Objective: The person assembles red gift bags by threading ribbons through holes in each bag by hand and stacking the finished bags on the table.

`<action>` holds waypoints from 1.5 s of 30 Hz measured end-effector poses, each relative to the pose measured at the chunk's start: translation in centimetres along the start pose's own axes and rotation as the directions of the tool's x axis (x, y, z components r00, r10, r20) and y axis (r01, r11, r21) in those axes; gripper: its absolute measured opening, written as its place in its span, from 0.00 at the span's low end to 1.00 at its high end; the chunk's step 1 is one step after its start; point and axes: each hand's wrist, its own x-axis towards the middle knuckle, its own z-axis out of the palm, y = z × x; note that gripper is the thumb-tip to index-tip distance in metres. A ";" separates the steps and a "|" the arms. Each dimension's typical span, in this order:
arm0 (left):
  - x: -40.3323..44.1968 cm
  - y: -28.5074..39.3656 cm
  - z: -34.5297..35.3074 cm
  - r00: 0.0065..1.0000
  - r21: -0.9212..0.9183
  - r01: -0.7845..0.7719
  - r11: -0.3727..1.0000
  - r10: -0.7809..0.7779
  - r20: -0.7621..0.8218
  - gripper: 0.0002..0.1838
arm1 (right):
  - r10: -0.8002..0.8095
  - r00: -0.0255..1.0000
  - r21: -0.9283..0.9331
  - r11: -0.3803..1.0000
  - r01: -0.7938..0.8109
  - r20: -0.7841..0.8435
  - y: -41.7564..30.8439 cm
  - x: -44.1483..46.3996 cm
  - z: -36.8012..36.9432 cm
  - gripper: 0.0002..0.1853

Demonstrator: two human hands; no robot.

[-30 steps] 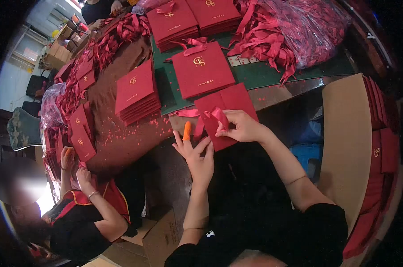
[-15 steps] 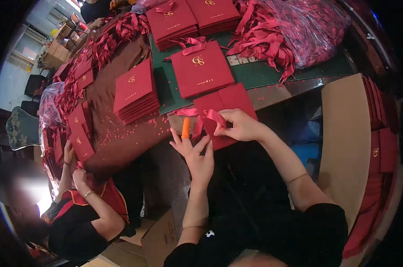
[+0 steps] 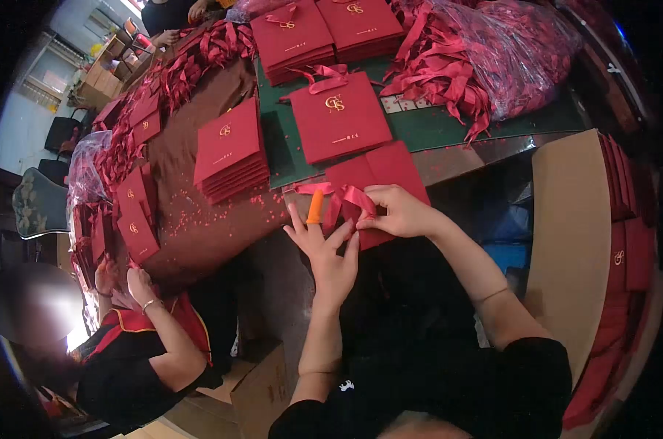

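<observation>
1. Locate bag [image 3: 391,168] across near edge of table [image 3: 448,157].
2. Note right hand [image 3: 406,212]: pinching ribbon [image 3: 356,196] between thumb and fingertips.
3. Note left hand [image 3: 330,256]: outer fingers spread, one in orange cap [image 3: 315,207]; thumb and forefinger at ribbon. Cannot tell whether gripping.
4. Treat bag as probably light, fairly stiff, easily creased; support by flat edges.
5. Treat ribbon as soft, likely slippery; pinch close to bag.
</observation>
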 end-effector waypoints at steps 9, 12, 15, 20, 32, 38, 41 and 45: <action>1.0 0.6 -0.9 0.993 0.103 -0.121 0.987 0.118 0.026 0.06 | 0.050 0.999 0.194 0.980 -0.046 -0.018 -0.1 -0.5 -0.4 0.14; 1.5 1.9 -1.8 0.974 0.257 -0.212 0.943 0.226 -0.025 0.02 | 0.042 0.994 0.396 0.918 0.001 -0.100 0.2 -0.2 -0.1 0.21; 1.3 2.1 -2.7 0.934 0.395 -0.357 0.846 0.324 0.150 0.00 | -0.010 0.963 0.432 0.892 0.130 -0.269 0.9 -0.5 -0.1 0.27; 1.5 -0.6 -5.9 0.950 0.364 -0.312 0.877 0.292 0.110 0.02 | 0.076 0.953 0.444 0.894 0.066 -0.294 1.1 -0.5 -0.5 0.31; 5.6 -4.7 -4.8 0.907 0.100 -0.379 0.920 0.348 0.236 0.06 | 0.274 0.934 0.573 0.814 -0.098 -0.229 0.6 -0.3 0.0 0.34; 5.4 -5.3 -4.5 0.880 0.212 -0.471 0.856 0.439 0.184 0.09 | 0.221 0.938 0.581 0.813 -0.026 -0.268 0.8 -0.3 0.5 0.34; 5.3 -6.4 -4.2 0.873 0.138 -0.479 0.867 0.456 0.172 0.09 | 0.240 0.927 0.565 0.824 -0.039 -0.287 0.8 -0.1 0.8 0.34; 4.8 -7.9 -3.7 0.877 0.002 -0.480 0.877 0.480 0.012 0.09 | 0.249 0.922 0.551 0.833 -0.047 -0.297 0.7 -0.1 0.8 0.35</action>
